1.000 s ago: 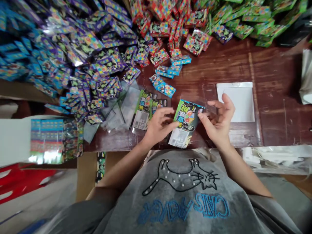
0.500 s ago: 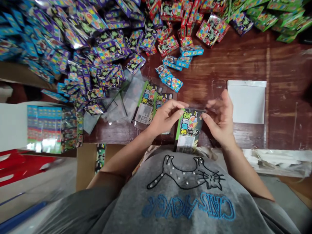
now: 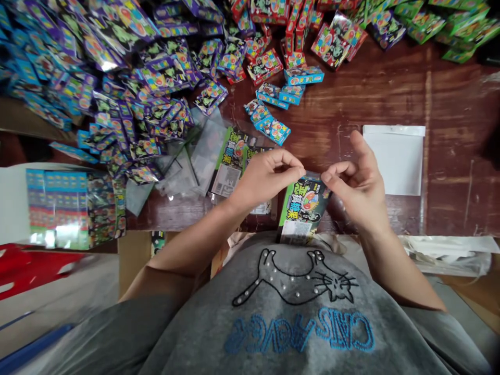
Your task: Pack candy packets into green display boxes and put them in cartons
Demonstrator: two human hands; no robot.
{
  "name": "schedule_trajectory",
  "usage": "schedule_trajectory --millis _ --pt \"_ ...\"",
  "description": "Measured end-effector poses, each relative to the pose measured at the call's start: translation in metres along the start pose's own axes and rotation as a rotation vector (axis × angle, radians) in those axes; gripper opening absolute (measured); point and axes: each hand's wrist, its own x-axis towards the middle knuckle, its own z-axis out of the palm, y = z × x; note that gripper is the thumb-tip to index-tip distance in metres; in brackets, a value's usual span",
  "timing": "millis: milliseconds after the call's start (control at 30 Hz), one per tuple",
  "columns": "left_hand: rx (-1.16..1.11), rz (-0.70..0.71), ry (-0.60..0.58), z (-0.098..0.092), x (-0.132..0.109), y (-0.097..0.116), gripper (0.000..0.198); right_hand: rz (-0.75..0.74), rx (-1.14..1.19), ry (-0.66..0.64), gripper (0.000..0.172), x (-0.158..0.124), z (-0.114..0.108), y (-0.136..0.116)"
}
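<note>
A green and black printed packet in a clear bag hangs upright over the near table edge, against my grey shirt. My left hand pinches its top left corner, fingers closed. Thumb and forefinger of my right hand pinch the top right corner, while the other fingers stand raised. Just left of my left hand lie two more such packets and some clear empty bags on the dark wooden table.
Heaps of small printed boxes cover the far side: blue and purple ones at left, red ones in the middle, green ones at right. A white sheet lies right of my hands. A wrapped multicolour stack sits at left.
The packet has turned from tilted to upright and slid toward me over the table edge. Both hands have shifted to pinch its top corners.
</note>
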Motion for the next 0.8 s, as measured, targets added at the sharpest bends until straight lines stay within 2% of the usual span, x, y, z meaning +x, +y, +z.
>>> schedule_trajectory --millis 133,233,300,367,400,433,533,600,700,800 --pt "-0.071 0.027 -0.137 -0.006 0.0 -0.003 0.016 -0.022 -0.007 -0.008 0.094 -0.006 -0.005 -0.003" --pt "-0.146 0.09 -0.194 -0.005 -0.005 -0.013 0.022 -0.023 -0.063 -0.065 0.083 -0.012 -0.017 -0.011" --pt "-0.144 0.117 -0.169 -0.002 -0.007 -0.018 0.021 -0.023 -0.127 -0.091 0.065 -0.01 -0.028 -0.021" --pt "-0.121 0.127 -0.154 0.001 -0.007 -0.02 0.019 -0.051 -0.223 -0.125 0.036 -0.001 -0.038 -0.036" --pt "-0.11 0.131 -0.156 0.003 -0.007 -0.02 0.018 -0.071 -0.277 -0.169 0.025 0.006 -0.042 -0.045" --pt "-0.098 0.137 -0.158 0.004 -0.006 -0.019 0.018 -0.092 -0.325 -0.24 0.023 0.014 -0.045 -0.053" --pt "-0.051 0.142 -0.163 0.005 -0.007 -0.016 0.018 -0.116 -0.456 -0.526 0.026 0.037 -0.044 -0.071" --pt "-0.03 0.137 -0.158 0.006 -0.009 -0.014 0.018 -0.091 -0.577 -0.632 0.024 0.047 -0.038 -0.074" --pt "-0.053 0.138 -0.16 0.006 -0.013 -0.013 0.017 -0.063 -0.742 -0.634 0.022 0.053 -0.031 -0.07" --pt "-0.09 0.149 -0.147 0.003 -0.015 -0.013 0.016 -0.123 -0.771 -0.518 0.034 0.051 -0.029 -0.066"
